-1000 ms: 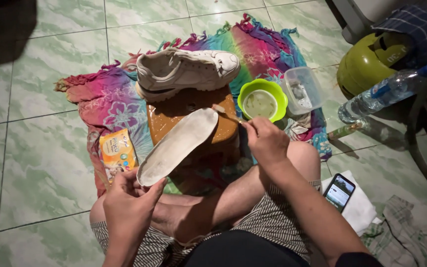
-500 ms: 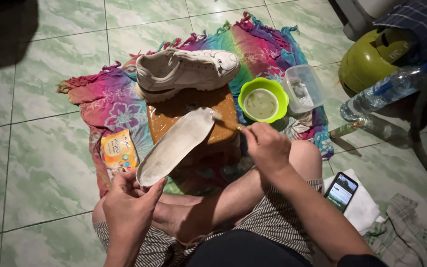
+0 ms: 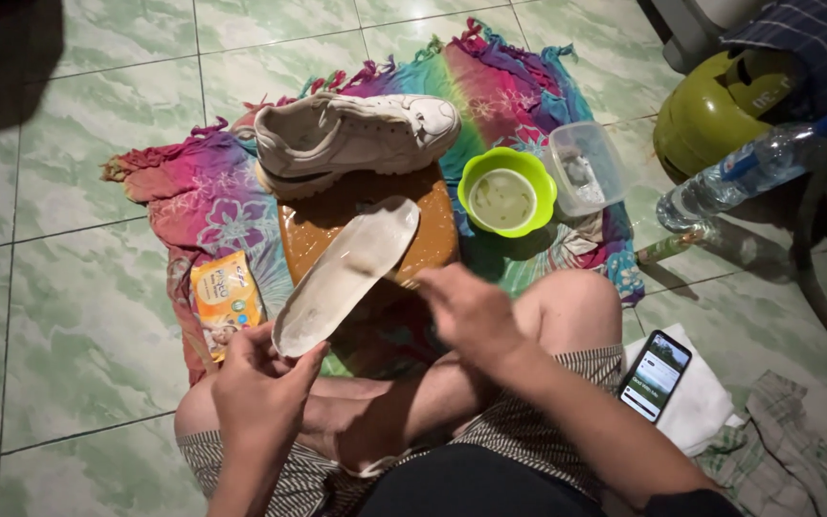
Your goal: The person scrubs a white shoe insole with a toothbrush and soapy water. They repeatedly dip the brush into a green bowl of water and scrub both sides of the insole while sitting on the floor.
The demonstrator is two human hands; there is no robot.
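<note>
I am holding a pale shoe insole (image 3: pixel 346 273) by its heel end with my left hand (image 3: pixel 258 393), whose fingers are pinching that end, while its toe end is resting on a round brown stool top (image 3: pixel 433 230). My right hand (image 3: pixel 471 308), just beside the insole's toe half, is curled closed around something thin, probably a small brush; its working tip is hidden behind the hand. To do this well, I judge I should be keeping the insole propped firmly and stroking along its length with light pressure. Beyond the insole a white sneaker (image 3: pixel 356 139) is lying on a rainbow cloth (image 3: pixel 509 91); right of it a green bowl (image 3: pixel 476 172) is standing. Whether the bowl's liquid is soapy I cannot tell. Left of the insole a yellow packet (image 3: pixel 225 302) is lying.
</note>
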